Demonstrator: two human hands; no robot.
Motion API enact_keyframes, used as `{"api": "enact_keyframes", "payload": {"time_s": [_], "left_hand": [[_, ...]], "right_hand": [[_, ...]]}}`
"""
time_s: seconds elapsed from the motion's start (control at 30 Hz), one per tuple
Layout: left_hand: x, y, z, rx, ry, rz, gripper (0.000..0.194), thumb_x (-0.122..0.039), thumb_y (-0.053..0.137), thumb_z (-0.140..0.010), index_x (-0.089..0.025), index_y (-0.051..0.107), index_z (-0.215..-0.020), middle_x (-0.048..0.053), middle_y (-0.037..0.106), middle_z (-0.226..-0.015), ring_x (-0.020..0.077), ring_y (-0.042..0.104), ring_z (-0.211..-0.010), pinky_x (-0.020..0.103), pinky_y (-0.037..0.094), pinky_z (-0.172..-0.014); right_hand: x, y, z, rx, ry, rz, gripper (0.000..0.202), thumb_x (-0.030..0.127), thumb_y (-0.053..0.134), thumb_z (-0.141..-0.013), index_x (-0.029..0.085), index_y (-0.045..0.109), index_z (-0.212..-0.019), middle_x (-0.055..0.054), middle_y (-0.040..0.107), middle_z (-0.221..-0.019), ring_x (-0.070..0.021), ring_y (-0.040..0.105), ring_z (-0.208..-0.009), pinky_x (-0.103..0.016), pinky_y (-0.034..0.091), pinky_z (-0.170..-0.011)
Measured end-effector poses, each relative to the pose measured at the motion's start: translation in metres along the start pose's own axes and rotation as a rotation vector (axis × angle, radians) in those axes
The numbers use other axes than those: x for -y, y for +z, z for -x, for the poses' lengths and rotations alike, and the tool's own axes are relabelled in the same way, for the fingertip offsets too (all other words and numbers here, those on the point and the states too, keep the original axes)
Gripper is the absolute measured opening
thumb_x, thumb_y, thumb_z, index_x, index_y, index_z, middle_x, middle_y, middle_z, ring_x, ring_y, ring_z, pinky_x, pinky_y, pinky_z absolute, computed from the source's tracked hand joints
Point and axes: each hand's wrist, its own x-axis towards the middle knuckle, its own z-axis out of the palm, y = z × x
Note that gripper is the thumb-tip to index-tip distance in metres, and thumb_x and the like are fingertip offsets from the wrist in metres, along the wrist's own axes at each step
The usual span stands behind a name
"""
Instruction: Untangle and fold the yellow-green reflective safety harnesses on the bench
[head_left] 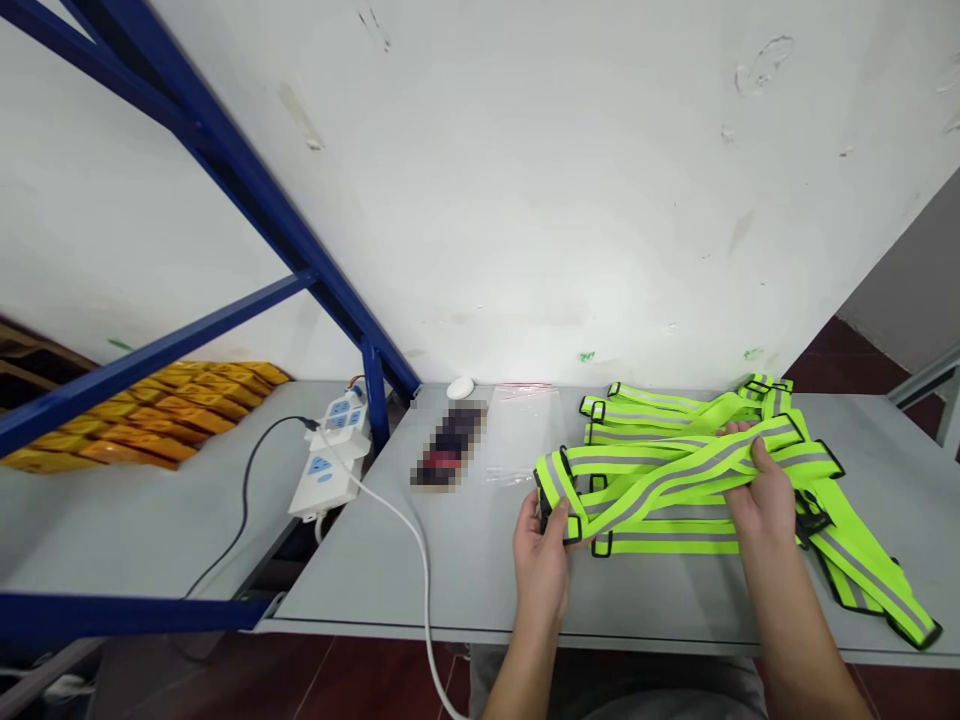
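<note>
left hand: clamped, thumb over fingers, on the buckled end of the held strap, neon with grey stripe.
right hand: at two to three o'clock from the left; thumb above, fingers beneath the same bundle.
handling note: folds cross mid-span; best kept flat, lightly taut, buckles clear of snags.
loose straps: beneath, and out to four o'clock, on grey table.
clear bag: twelve o'clock of left hand, lying flat.

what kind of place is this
Probably a small packing or assembly workspace: a grey metal bench with neon reflective straps, clear plastic bags, and rows of yellow packets by a blue frame
</note>
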Motion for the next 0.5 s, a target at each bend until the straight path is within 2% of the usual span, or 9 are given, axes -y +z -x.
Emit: {"api": "enact_keyframes", "payload": {"time_s": [0.13, 0.27, 0.4, 0.5], "left_hand": [[0.011, -0.001, -0.004, -0.050, 0.177, -0.165, 0.053, -0.042, 0.072, -0.073, -0.018, 0.059, -0.119, 0.011, 0.069, -0.111, 0.0244, 0.068, -0.095, 0.031, 0.057, -0.077], [0.009, 0.002, -0.005, -0.086, 0.404, -0.435, 0.059, -0.037, 0.069, -0.078, -0.022, 0.054, -0.133, 0.012, 0.068, -0.117, 0.0258, 0.068, -0.099, 0.031, 0.055, -0.079], [-0.001, 0.011, -0.013, 0.000, 0.618, -0.465, 0.051, -0.028, 0.069, -0.078, -0.025, 0.060, -0.128, 0.007, 0.059, -0.134, 0.0271, 0.056, -0.122, 0.035, 0.045, -0.102], [-0.007, 0.014, -0.023, 0.057, 0.650, -0.443, 0.048, -0.026, 0.069, -0.076, -0.025, 0.063, -0.124, 0.006, 0.060, -0.132, 0.0267, 0.054, -0.125, 0.037, 0.040, -0.107]], "right_hand": [[0.001, 0.016, 0.019, 0.019, -0.149, -0.004, 0.011, 0.025, 0.062, -0.087, 0.017, 0.065, -0.092, 0.000, 0.069, -0.085, -0.0152, 0.068, -0.085, -0.036, 0.055, -0.094], [0.003, 0.036, 0.043, 0.087, -0.264, 0.002, 0.012, 0.027, 0.065, -0.085, 0.017, 0.065, -0.092, 0.001, 0.067, -0.083, -0.0154, 0.068, -0.082, -0.040, 0.055, -0.093], [0.001, 0.054, 0.074, 0.141, -0.322, 0.046, 0.015, 0.030, 0.065, -0.086, 0.020, 0.066, -0.097, 0.001, 0.069, -0.085, -0.0175, 0.069, -0.086, -0.042, 0.055, -0.094], [-0.005, 0.061, 0.092, 0.159, -0.366, 0.080, 0.018, 0.031, 0.066, -0.085, 0.022, 0.066, -0.100, 0.000, 0.070, -0.090, -0.0199, 0.069, -0.090, -0.044, 0.054, -0.093]]}}
